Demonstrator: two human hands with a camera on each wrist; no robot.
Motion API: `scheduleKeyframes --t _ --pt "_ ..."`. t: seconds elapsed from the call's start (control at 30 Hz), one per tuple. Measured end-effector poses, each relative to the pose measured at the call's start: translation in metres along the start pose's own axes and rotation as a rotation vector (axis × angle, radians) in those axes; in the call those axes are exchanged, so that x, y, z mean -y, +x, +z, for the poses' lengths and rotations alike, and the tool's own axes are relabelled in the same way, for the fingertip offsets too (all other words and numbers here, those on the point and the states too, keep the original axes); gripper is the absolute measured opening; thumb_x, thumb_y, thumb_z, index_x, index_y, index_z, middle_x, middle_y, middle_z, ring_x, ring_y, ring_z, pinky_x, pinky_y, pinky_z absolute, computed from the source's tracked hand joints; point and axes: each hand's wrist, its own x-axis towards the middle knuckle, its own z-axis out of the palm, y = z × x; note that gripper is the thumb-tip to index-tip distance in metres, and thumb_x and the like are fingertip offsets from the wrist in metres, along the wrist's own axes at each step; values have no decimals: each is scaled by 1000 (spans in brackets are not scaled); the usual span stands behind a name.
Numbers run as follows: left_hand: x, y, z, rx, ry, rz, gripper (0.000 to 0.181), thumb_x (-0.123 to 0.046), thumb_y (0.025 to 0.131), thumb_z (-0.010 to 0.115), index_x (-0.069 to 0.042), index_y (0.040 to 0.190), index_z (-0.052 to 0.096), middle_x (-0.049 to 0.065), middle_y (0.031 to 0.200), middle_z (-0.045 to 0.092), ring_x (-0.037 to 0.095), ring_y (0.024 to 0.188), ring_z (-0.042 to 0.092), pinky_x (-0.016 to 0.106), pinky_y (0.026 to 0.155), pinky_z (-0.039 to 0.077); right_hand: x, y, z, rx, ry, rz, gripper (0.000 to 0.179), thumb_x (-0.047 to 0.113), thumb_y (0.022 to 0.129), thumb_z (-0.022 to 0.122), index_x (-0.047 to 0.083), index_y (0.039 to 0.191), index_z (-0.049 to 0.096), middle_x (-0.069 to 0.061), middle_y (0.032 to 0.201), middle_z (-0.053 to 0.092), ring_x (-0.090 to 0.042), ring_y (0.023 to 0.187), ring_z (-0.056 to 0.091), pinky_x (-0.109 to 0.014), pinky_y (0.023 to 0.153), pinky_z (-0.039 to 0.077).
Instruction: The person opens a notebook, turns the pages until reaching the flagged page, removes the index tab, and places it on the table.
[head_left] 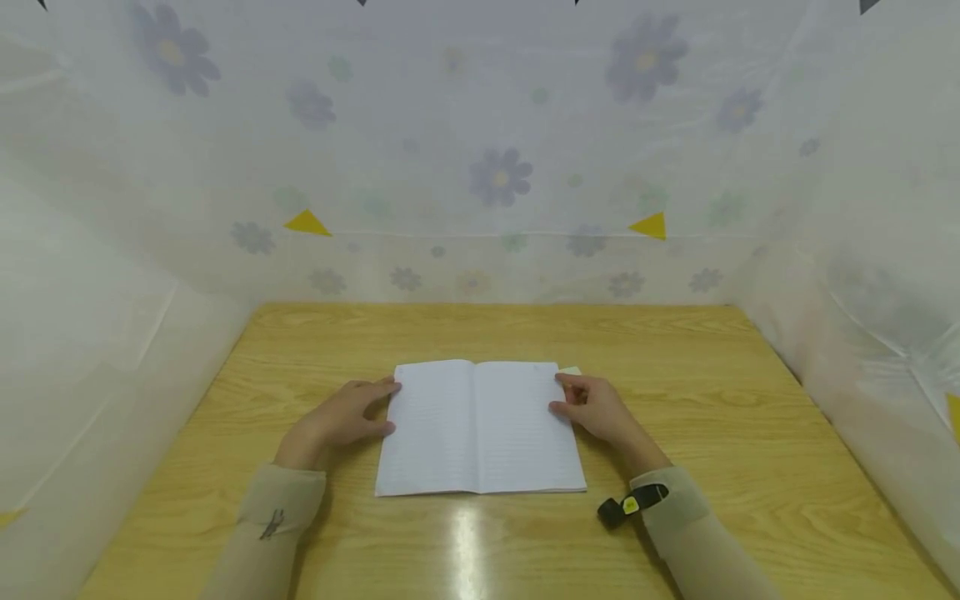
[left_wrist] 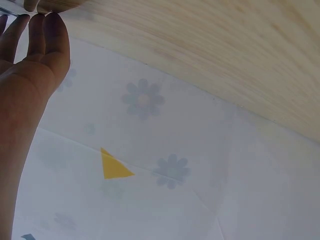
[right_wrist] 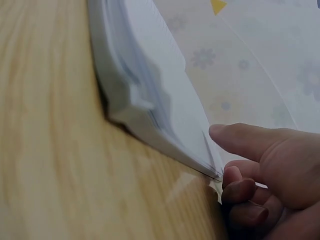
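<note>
An open notebook [head_left: 435, 429] with blank, lined white pages lies on the wooden table in the head view. Along its left edge rests my left hand [head_left: 348, 414], thumb and fingers spread apart, fingertips touching the page edge. At the upper right edge, my right hand [head_left: 596, 410] holds the notebook's margin, thumb over the page. From the right wrist, the curled fingers [right_wrist: 240, 190] show at the edge of the notebook [right_wrist: 175, 115], whose stacked pages bow up toward the spine. In the left wrist view, the fingers of the left hand [left_wrist: 37, 60] reach the top left corner.
A pale yellow piece [head_left: 570, 370] sticks out behind the notebook's top right corner. White flowered sheeting [head_left: 480, 258] walls the table [head_left: 480, 333] at the back and both sides. A black strap with a small device [head_left: 630, 505] is on the right wrist.
</note>
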Motion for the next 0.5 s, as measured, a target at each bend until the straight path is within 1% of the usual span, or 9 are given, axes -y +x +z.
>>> scheduleKeyframes --t 0.17,0.23,0.4,0.5 --pt "-1 1 0 3 1 -8 67 -25 92 71 -8 150 42 16 156 34 42 138 33 58 112 28 0 0 1 7 -23 25 58 17 88 77 -1 138 55 -4 80 53 -17 75 49 -24 62 41" --pt "-2 1 -1 2 8 0 67 -25 93 71 -7 150 42 17 155 34 43 137 33 58 111 28 1 -1 1 6 -33 29 59 17 88 77 -1 139 54 -4 80 53 -18 76 49 -25 63 41" --pt "-4 1 -1 -2 6 13 66 -25 92 71 -6 149 43 18 155 35 44 137 33 59 111 28 1 -2 0 5 -62 34 60 19 87 78 0 139 54 -3 77 52 -16 72 47 -25 59 39" --pt "-4 0 -2 1 3 -2 67 -25 92 72 -7 150 43 17 155 35 43 137 33 58 111 28 1 -2 0 4 -89 22 57 20 88 78 1 137 57 -2 73 50 -16 69 46 -24 57 38"
